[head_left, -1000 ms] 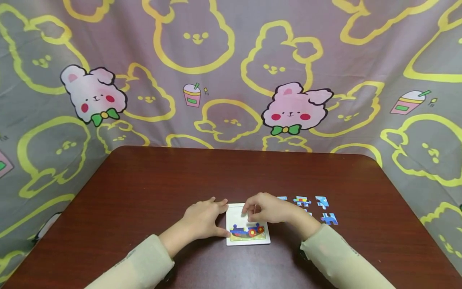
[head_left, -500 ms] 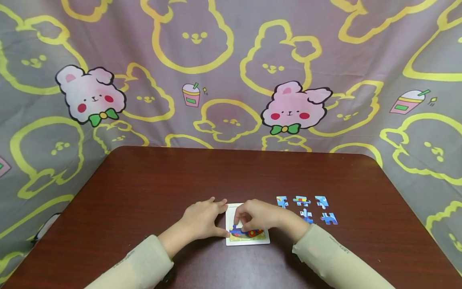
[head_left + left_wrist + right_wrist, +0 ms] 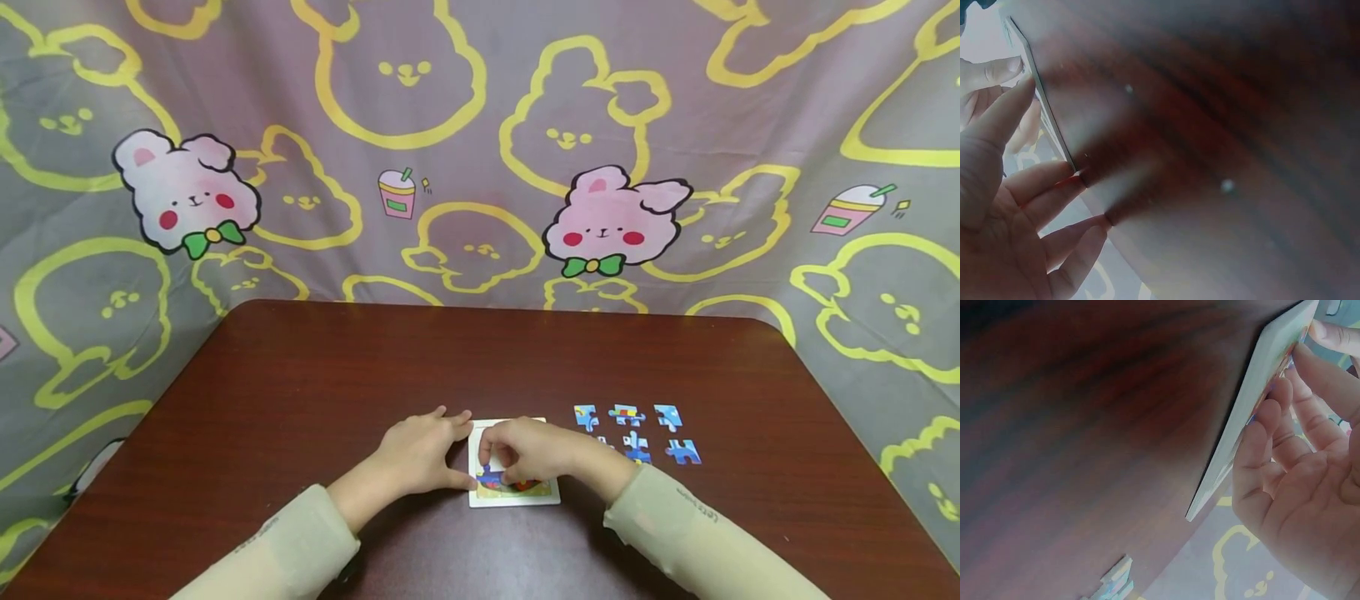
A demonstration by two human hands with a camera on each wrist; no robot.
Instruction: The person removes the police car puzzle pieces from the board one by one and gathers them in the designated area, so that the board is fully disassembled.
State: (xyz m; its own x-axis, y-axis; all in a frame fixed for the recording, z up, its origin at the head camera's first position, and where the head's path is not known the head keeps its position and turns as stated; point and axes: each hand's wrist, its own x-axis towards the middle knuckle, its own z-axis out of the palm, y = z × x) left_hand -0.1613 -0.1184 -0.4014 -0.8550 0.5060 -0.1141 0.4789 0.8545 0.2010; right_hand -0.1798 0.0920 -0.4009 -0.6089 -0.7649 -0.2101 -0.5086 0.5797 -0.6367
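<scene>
A white-framed puzzle board (image 3: 517, 502) lies flat on the table, with part of a blue and red train picture (image 3: 491, 480) in its lower part. My left hand (image 3: 420, 454) is spread along the board's left edge; its thumb touches the lower left corner and its fingertips the upper left. My right hand (image 3: 536, 450) is over the middle of the board, fingers bent and tips down at the train picture. Both the left wrist view and the right wrist view show fingers of each hand at the board. Whether a piece is pinched between the right fingertips is hidden.
Several loose puzzle pieces (image 3: 636, 447) lie to the right of the board, one partly behind the right forearm. The dark brown table (image 3: 360, 367) reaches back to a patterned curtain (image 3: 465, 167).
The right hand has moved left and down over the board, onto the left part of the train picture, then stayed nearly still. More loose pieces show now. The left hand keeps its place.
</scene>
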